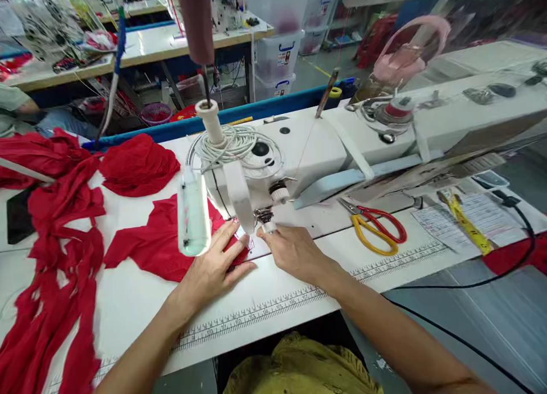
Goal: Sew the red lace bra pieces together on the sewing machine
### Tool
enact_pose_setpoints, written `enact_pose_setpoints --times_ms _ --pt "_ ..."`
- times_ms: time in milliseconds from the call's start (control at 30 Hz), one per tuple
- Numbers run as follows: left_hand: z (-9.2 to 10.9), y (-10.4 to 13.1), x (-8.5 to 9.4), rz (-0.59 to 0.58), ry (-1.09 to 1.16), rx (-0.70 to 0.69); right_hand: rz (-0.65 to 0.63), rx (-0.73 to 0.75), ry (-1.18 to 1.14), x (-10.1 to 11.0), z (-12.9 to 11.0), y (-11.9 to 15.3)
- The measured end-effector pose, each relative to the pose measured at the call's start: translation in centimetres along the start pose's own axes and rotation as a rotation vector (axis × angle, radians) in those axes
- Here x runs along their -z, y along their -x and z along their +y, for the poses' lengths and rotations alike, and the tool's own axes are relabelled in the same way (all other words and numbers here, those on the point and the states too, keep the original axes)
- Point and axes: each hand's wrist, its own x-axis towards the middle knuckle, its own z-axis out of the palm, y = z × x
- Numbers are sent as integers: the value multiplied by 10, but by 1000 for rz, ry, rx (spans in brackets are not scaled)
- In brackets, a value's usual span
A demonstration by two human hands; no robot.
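A white sewing machine (pixel 307 138) stands before me with a piece of red fabric (pixel 149 240) lying under its head. My left hand (pixel 217 260) lies flat on the fabric's near right edge, fingers stretched toward the needle area. A small white label with print (pixel 244 237) shows by its fingertips. Just right of the needle area, my right hand (pixel 294 251) is closed, thumb and forefinger together beside a small white part; what they hold, if anything, I cannot make out. The needle itself is hidden behind the machine head.
Red and yellow-handled scissors (pixel 376 226) lie right of my right hand. Farther right are papers (pixel 465 223) and a yellow tape measure (pixel 465 220). More red fabric (pixel 64 212) is heaped at left, near a dark phone-like object (pixel 20 214). A printed ruler (pixel 256 314) runs along the table's front edge.
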Motion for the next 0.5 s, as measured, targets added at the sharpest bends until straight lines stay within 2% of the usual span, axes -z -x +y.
enact_pose_setpoints --times_ms 200,267,400,500 --pt "1 0 -1 -6 9 20 10 5 -7 3 1 0" --pt "1 -1 -1 -2 8 12 48 13 -10 1 1 1" --pt "-1 -3 0 23 8 -6 195 190 -32 -2 2 2" --pt "-2 -1 0 116 32 -46 193 295 -23 -1 2 3"
